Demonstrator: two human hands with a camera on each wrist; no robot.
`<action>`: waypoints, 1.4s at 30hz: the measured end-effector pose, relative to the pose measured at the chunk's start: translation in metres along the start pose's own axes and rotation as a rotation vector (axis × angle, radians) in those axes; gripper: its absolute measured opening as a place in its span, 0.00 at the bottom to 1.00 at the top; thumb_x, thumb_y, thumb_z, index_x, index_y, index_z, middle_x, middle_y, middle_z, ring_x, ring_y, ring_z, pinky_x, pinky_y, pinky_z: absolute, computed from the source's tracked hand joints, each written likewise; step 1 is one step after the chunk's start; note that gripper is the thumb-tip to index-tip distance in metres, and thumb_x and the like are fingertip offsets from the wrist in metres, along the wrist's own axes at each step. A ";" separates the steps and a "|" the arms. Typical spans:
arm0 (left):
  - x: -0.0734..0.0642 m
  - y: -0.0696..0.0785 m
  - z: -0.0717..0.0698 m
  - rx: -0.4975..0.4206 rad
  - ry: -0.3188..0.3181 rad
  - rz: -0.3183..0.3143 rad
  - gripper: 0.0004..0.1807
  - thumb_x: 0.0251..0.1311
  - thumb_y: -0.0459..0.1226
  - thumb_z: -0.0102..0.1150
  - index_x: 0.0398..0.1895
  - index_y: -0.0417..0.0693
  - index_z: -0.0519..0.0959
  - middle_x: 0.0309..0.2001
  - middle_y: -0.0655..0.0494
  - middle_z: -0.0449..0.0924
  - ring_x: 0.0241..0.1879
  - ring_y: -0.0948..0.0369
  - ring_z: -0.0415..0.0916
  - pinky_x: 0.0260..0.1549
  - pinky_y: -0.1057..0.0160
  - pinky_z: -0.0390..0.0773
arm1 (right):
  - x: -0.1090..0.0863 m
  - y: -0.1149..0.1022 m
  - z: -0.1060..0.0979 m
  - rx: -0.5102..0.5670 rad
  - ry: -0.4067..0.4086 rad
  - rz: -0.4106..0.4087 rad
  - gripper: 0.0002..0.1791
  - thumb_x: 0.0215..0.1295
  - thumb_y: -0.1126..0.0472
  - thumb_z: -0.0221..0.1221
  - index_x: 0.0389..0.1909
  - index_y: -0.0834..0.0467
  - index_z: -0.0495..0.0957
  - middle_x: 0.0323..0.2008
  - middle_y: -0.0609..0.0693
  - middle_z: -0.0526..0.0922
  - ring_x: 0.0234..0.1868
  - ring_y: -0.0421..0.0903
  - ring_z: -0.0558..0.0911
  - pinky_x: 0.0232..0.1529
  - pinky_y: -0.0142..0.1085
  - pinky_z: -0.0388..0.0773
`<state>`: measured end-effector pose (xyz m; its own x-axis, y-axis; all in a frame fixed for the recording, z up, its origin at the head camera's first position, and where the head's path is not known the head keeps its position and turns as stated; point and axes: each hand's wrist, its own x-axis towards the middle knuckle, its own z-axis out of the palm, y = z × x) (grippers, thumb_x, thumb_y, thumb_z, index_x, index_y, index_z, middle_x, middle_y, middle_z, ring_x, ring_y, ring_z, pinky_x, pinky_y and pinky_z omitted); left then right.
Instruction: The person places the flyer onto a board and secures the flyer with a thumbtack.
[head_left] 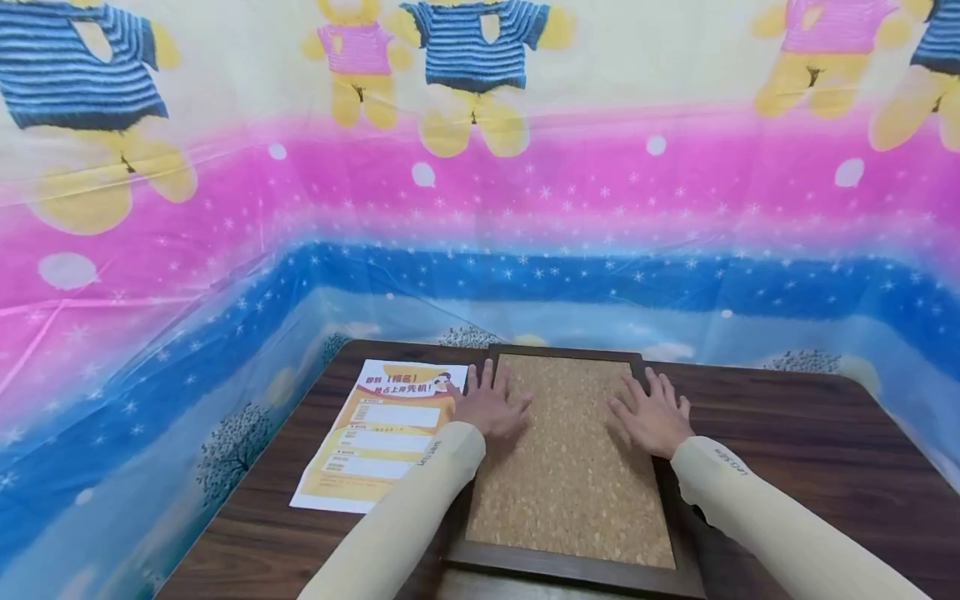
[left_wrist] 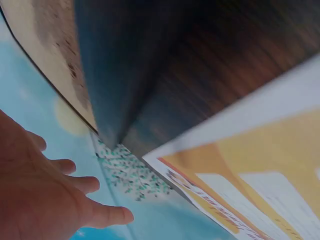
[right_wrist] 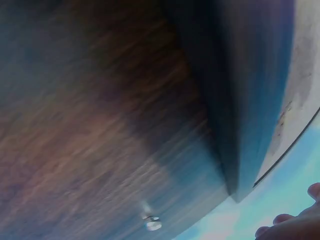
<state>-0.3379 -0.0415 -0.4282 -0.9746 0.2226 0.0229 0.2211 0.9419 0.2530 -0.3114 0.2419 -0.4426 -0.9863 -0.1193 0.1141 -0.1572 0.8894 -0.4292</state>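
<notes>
A cork board (head_left: 570, 467) in a dark wooden frame lies on the table, its long sides running away from me. Over its left long edge is my left hand (head_left: 489, 408), fingers spread, holding nothing. My right hand (head_left: 654, 417) is spread the same way over the right edge. The head view does not settle whether either hand touches the board; both wrist views show the fingers (left_wrist: 107, 214) clear of any object. A printed paper sheet (head_left: 382, 442) in orange and white lies left of the board, partly covered by my left hand and sleeve.
The dark wood-grain table (head_left: 810, 450) extends on both sides of the board. A small shiny object (right_wrist: 153, 223), too blurred to identify, lies on the table in the right wrist view. Behind the table hangs a patterned cloth (head_left: 600, 200) with printed bears.
</notes>
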 end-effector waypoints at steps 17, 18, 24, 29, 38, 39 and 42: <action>-0.011 -0.073 -0.015 0.057 0.003 -0.077 0.39 0.67 0.62 0.28 0.76 0.55 0.42 0.74 0.43 0.38 0.70 0.39 0.33 0.57 0.30 0.34 | -0.020 0.045 -0.015 0.025 0.022 0.020 0.37 0.73 0.42 0.39 0.72 0.63 0.49 0.69 0.73 0.40 0.67 0.72 0.38 0.53 0.71 0.36; -0.012 -0.076 -0.015 0.058 0.005 -0.082 0.39 0.67 0.62 0.29 0.76 0.54 0.43 0.74 0.42 0.39 0.70 0.39 0.34 0.57 0.30 0.35 | -0.022 0.048 -0.016 0.025 0.021 0.023 0.37 0.73 0.42 0.39 0.72 0.64 0.48 0.69 0.73 0.40 0.67 0.73 0.38 0.53 0.71 0.37; -0.016 -0.102 -0.017 0.091 0.018 -0.102 0.39 0.68 0.62 0.29 0.75 0.51 0.47 0.73 0.39 0.42 0.69 0.37 0.37 0.54 0.27 0.36 | -0.029 0.058 -0.023 0.011 0.005 0.034 0.39 0.73 0.40 0.38 0.72 0.64 0.47 0.68 0.75 0.40 0.66 0.74 0.38 0.53 0.71 0.37; -0.021 -0.120 -0.021 0.101 0.015 -0.126 0.40 0.67 0.62 0.28 0.75 0.48 0.46 0.72 0.38 0.42 0.69 0.37 0.35 0.54 0.27 0.34 | -0.036 0.065 -0.029 -0.016 -0.007 0.057 0.41 0.72 0.38 0.37 0.72 0.65 0.46 0.68 0.75 0.39 0.65 0.75 0.37 0.52 0.72 0.37; -0.028 -0.150 -0.030 0.074 0.033 -0.184 0.41 0.67 0.61 0.32 0.74 0.43 0.47 0.71 0.32 0.40 0.68 0.34 0.30 0.51 0.24 0.34 | -0.045 0.077 -0.027 -0.016 -0.039 0.102 0.43 0.71 0.36 0.37 0.73 0.65 0.44 0.68 0.75 0.38 0.64 0.77 0.35 0.51 0.73 0.34; -0.030 -0.153 -0.031 0.069 0.033 -0.186 0.42 0.67 0.61 0.33 0.74 0.43 0.47 0.71 0.31 0.40 0.68 0.33 0.30 0.50 0.24 0.33 | -0.046 0.078 -0.027 -0.017 -0.035 0.101 0.43 0.71 0.36 0.37 0.72 0.65 0.44 0.68 0.76 0.38 0.64 0.77 0.36 0.51 0.73 0.35; -0.035 -0.162 -0.035 0.067 0.020 -0.198 0.43 0.66 0.62 0.33 0.74 0.42 0.45 0.71 0.31 0.39 0.67 0.31 0.28 0.50 0.24 0.32 | -0.047 0.079 -0.026 -0.029 -0.023 0.102 0.42 0.72 0.38 0.37 0.72 0.66 0.46 0.67 0.76 0.39 0.64 0.76 0.37 0.52 0.72 0.36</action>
<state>-0.3409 -0.2103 -0.4362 -0.9996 0.0275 -0.0013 0.0267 0.9816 0.1893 -0.2759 0.3293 -0.4588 -0.9980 -0.0379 0.0502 -0.0552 0.9098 -0.4114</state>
